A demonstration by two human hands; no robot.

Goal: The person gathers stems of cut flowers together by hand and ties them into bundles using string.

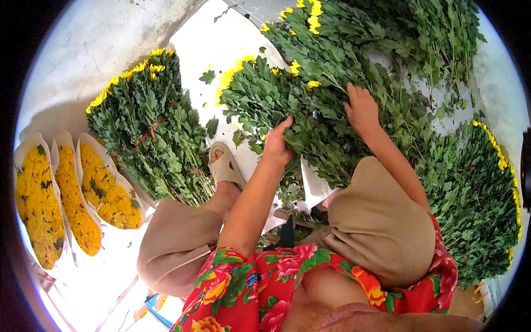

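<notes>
Under my left hand (278,143) lies a bunch of leafy green stems with yellow flowers (260,91); the fingers curl round its near side and the thumb points up. My right hand (362,109) is further right on the stems of another leafy pile (326,61), its fingers bent over the greenery. What the right fingertips hold, if anything, is hidden among the leaves. Yellow flower heads of the left bunch point to the upper left, over a white sheet (202,33).
A bundle tied with red string (152,127) lies at the left. Beyond it stand several paper-wrapped yellow flower bunches (38,205). More stems are heaped at the upper right (426,39), and another large bundle (475,205) lies at the right. My sandalled foot (225,166) rests between the bundles.
</notes>
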